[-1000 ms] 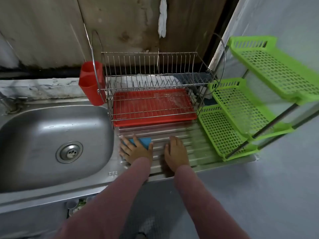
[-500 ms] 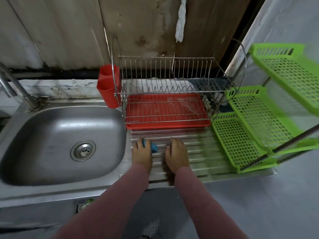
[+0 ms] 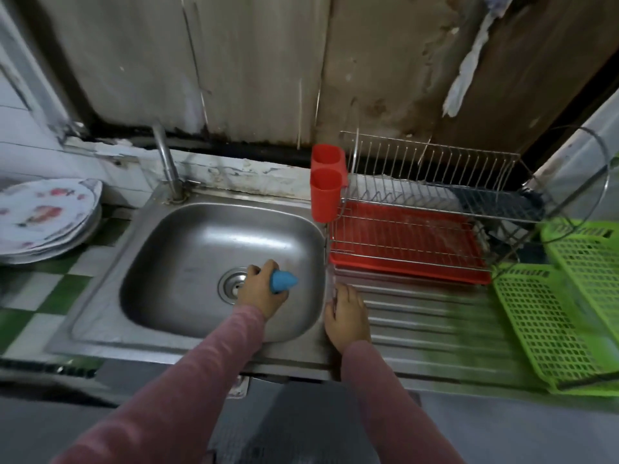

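Note:
My left hand [image 3: 259, 291] grips a blue sponge [image 3: 283, 280] squeezed in its fingers, held over the steel sink basin [image 3: 187, 256] just right of the drain [image 3: 231, 284]. The sponge's blue end pokes out to the right of the fist. My right hand [image 3: 348, 316] rests flat, fingers straight, on the ribbed steel drainboard [image 3: 428, 316] at the basin's right edge. Both arms wear pink sleeves.
A wire dish rack [image 3: 432, 195] with a red tray [image 3: 405, 242] and red cutlery cups [image 3: 326, 185] stands behind the drainboard. A green plastic shelf rack [image 3: 552, 316] sits at the right. Stacked floral plates [image 3: 47, 219] lie left of the sink by the tap [image 3: 165, 162].
My left hand lifted the blue sponge off the drainboard and carried it left over the basin, now squeezed in the fist. My right hand stayed on the drainboard. The view swung left.

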### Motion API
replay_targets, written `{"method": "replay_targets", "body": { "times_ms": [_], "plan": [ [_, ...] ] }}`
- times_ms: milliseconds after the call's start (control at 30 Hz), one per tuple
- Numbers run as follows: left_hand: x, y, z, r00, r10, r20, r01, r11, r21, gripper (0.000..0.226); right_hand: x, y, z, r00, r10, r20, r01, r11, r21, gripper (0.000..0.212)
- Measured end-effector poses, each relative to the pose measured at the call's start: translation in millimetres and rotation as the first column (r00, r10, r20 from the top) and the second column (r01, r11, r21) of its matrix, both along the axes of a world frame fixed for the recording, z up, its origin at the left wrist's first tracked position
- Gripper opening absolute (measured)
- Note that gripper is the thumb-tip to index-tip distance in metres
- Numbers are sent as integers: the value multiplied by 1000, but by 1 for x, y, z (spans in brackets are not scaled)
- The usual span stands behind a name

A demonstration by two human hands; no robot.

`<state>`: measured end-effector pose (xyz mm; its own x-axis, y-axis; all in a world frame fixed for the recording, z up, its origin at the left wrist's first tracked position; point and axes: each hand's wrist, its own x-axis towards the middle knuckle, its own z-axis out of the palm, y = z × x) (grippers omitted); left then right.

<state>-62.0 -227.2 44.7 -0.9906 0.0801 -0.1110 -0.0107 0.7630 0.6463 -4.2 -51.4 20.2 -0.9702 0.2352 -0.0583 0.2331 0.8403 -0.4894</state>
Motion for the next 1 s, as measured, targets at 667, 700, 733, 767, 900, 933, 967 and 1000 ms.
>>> {"method": "replay_targets", "body": {
  "times_ms": [667, 700, 733, 767, 900, 933, 967, 1000],
  "plan": [
    [-58, -250, 9, 913, 319, 256, -391, 864, 318, 20, -104, -249, 16, 975, 222, -28, -224, 965, -135, 46],
    [-60, -257, 10, 905, 323, 275, -406, 850, 336, 22, -109, -256, 16, 969, 248, -19, -248, 961, -124, 45],
    [-61, -264, 11, 896, 332, 295, -425, 834, 352, 25, -115, -262, 16, 961, 277, -13, -277, 954, -116, 44],
    [-62, -270, 12, 884, 341, 320, -446, 819, 360, 29, -120, -268, 15, 952, 307, -14, -307, 945, -112, 44],
    [-59, -294, 19, 829, 387, 403, -553, 674, 490, 51, -135, -294, 17, 917, 398, -20, -397, 908, -134, 46],
    [-58, -303, 19, 813, 400, 424, -580, 629, 518, 53, -139, -301, 18, 906, 422, -25, -421, 896, -141, 46],
    [-56, -311, 20, 806, 406, 430, -590, 609, 530, 52, -142, -309, 20, 897, 441, -27, -440, 886, -147, 46],
    [-55, -319, 19, 804, 419, 422, -594, 616, 517, 50, -145, -316, 21, 890, 455, -28, -453, 878, -156, 46]
  ]
}}
